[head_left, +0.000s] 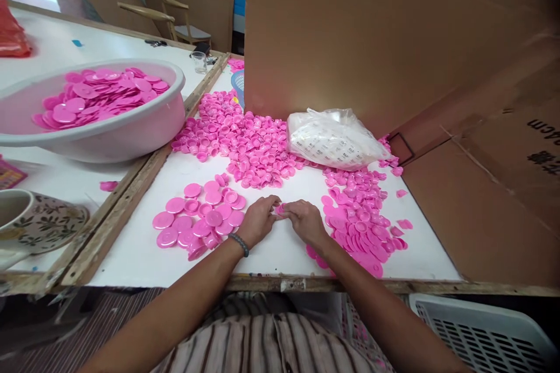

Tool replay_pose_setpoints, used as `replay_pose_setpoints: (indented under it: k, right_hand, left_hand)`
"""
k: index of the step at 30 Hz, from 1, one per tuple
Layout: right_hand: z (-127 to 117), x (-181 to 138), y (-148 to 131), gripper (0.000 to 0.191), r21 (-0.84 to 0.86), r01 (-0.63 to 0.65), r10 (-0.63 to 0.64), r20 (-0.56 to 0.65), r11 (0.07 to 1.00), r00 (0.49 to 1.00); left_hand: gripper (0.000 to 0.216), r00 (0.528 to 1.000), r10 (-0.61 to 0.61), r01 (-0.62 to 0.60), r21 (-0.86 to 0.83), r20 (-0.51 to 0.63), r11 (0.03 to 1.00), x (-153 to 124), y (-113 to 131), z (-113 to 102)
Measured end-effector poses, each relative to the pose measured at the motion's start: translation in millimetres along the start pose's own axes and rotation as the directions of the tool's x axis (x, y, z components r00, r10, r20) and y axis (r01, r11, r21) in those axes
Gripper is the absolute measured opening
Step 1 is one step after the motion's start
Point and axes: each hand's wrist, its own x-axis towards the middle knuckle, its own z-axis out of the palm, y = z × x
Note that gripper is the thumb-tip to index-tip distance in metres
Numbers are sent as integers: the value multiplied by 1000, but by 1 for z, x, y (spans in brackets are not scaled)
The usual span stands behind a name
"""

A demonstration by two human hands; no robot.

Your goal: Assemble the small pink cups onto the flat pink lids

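Near the white worktop's (271, 256) front edge, the left hand (259, 220) and right hand (306, 220) are jointly pinching one small round pink plastic cap (279, 208). Both are closing on it.

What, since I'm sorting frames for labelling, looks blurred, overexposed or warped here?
Head view: light is soft and even, with the left hand, right hand and the pink cap pinched between them sharp. Head view: wide-angle stretches the basin and cardboard wall outward; the bottom-left corner is smeared, the top-left blown out.
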Motion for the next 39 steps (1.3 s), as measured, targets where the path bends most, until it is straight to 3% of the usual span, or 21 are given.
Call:
replay_pose_setpoints:
  k: [3,5,8,12,15,22,29,33,36,39]
  right_hand:
    - [-5,6,-1,18,324,-258,243,88,910,966]
    - [-10,7,-1,26,423,-325,290,145,846,946]
    - [-15,6,-1,28,405,-198,172,100,893,980]
    - [-14,4,3,23,159,43,-57,86,986,995]
    - [-9,6,7,21,77,77,-84,82,994,993]
    - [1,5,16,22,179,51,-50,-8,983,999]
    - [-3,1,5,19,66,-22,27,-71,998,997]
    - [-13,6,1,26,61,63,-67,78,996,995]
    - [-20,12,1,17,98,107,-126,220,989,967]
    - [-20,15,2,14,98,84,-105,240,992,965]
  left_hand:
    - [20,999,-52,52,-131,4,990,1,3,-4]
    - [18,993,-116,115,-224,12,968,2,6,-5]
    - [18,963,-266,261,-362,35,895,6,10,-3]
    - [22,883,-455,437,-547,113,714,12,10,2]
    - [29,837,-516,511,-603,185,613,16,8,3]
    - [27,811,-540,559,-572,225,600,16,7,4]
    - [27,862,-472,470,-640,184,608,10,9,5]
    - [29,868,-438,478,-635,236,606,10,7,4]
    - [32,849,-469,508,-621,244,597,13,4,5]
    - [32,830,-500,538,-591,248,600,15,3,6]
